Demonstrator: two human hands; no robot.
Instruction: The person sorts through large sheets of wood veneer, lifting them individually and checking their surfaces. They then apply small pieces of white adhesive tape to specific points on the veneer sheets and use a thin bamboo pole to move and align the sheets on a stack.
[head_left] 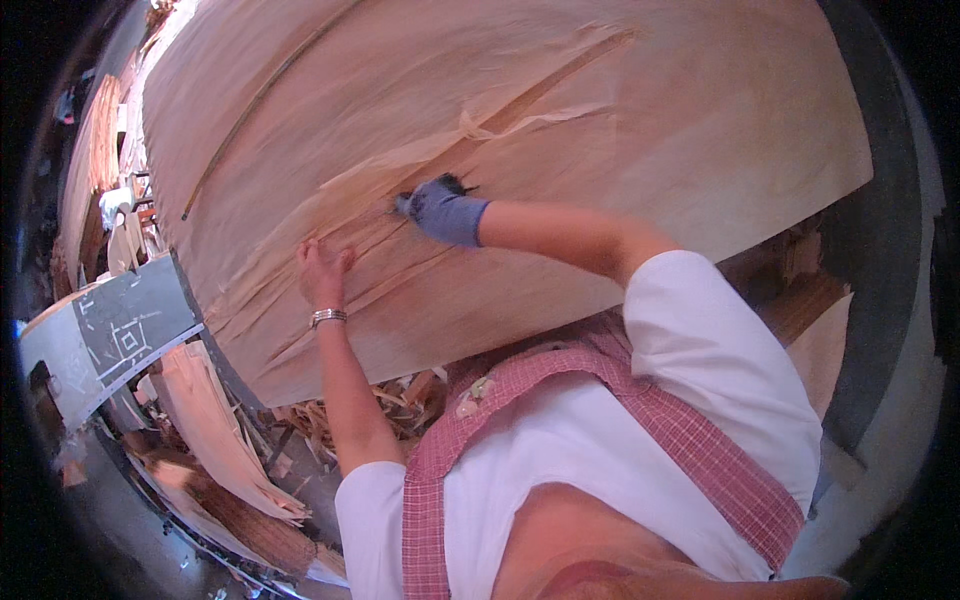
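Observation:
A large, thin, tan wood veneer sheet (700,110) spreads out in front of me, with long splits, wrinkles and lifted strips running diagonally across its middle. My left hand (323,272), bare with a metal band at the wrist, rests on the left part of the sheet, thumb and fingers apart. In a blue-grey glove, my right hand (445,210) is closed over the wrinkled area beside a darker split. Something small and dark shows at its fingers, too hidden to name. A long thin stick (265,105) lies on the sheet at the far left.
Veneer scraps (405,400) lie in a heap below the sheet's near edge. To the left stand a grey board (140,320) with white markings and stacked veneer pieces (215,430). More veneer (820,340) sits below the right edge, next to a dark floor strip (885,300).

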